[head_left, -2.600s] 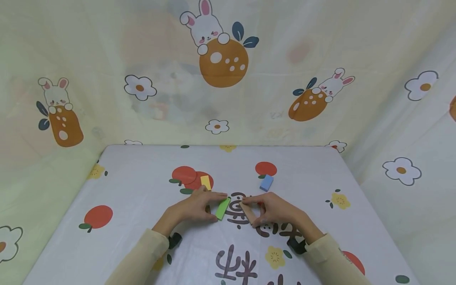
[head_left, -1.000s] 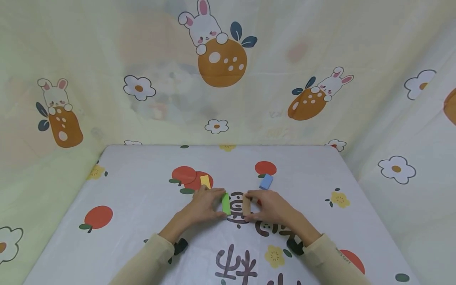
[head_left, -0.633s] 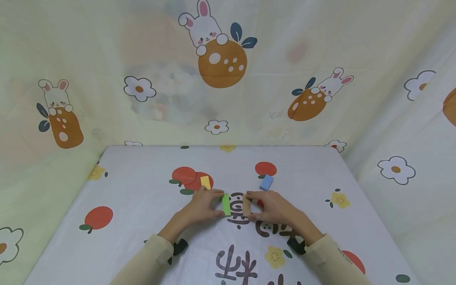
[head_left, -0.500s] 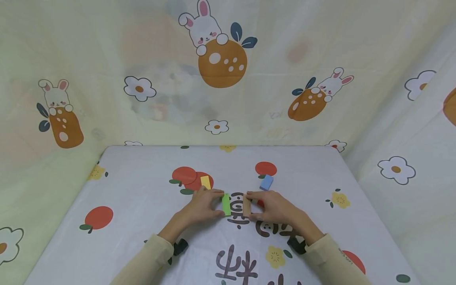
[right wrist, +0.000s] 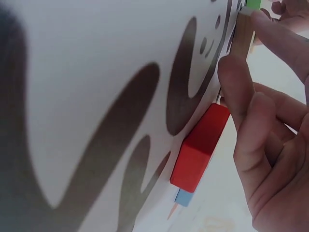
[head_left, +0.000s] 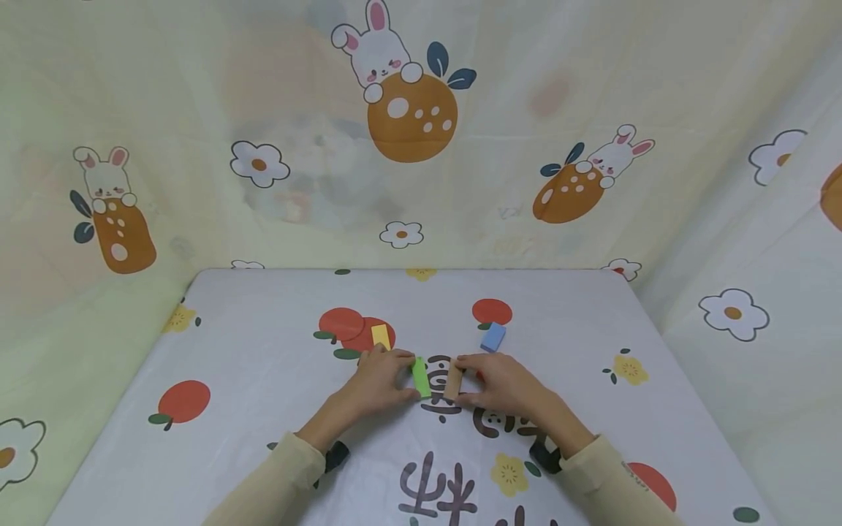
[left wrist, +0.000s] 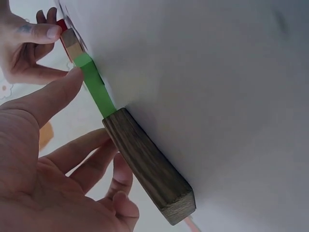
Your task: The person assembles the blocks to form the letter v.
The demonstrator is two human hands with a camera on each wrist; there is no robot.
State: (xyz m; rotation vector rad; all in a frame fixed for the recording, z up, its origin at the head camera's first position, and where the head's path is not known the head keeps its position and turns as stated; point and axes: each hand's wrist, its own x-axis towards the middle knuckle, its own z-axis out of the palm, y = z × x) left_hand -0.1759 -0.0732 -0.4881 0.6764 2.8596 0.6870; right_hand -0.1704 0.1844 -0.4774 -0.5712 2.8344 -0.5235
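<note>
In the head view my left hand (head_left: 379, 381) pinches a light green block (head_left: 422, 378) by its two ends, between thumb and fingers. Facing it across a narrow gap, my right hand (head_left: 505, 384) pinches a tan wooden block (head_left: 453, 381) the same way. Both blocks rest on the table, their near ends closer together than their far ends. A dark brown wooden block (left wrist: 149, 164) lies beside the left fingers in the left wrist view. Under the right hand, a red block (right wrist: 202, 147) shows in the right wrist view; the hand mostly hides it in the head view.
A yellow block (head_left: 380, 336) lies just beyond the left hand, and a blue block (head_left: 493, 337) beyond the right. The white tablecloth (head_left: 263, 380) carries printed fruit, flowers and brown lettering. Patterned curtains (head_left: 316, 212) enclose the table's back and sides.
Both blocks were slanted at first, then turned nearly parallel with their ends toward the person. Since half a second ago, their near ends have swung slightly toward each other.
</note>
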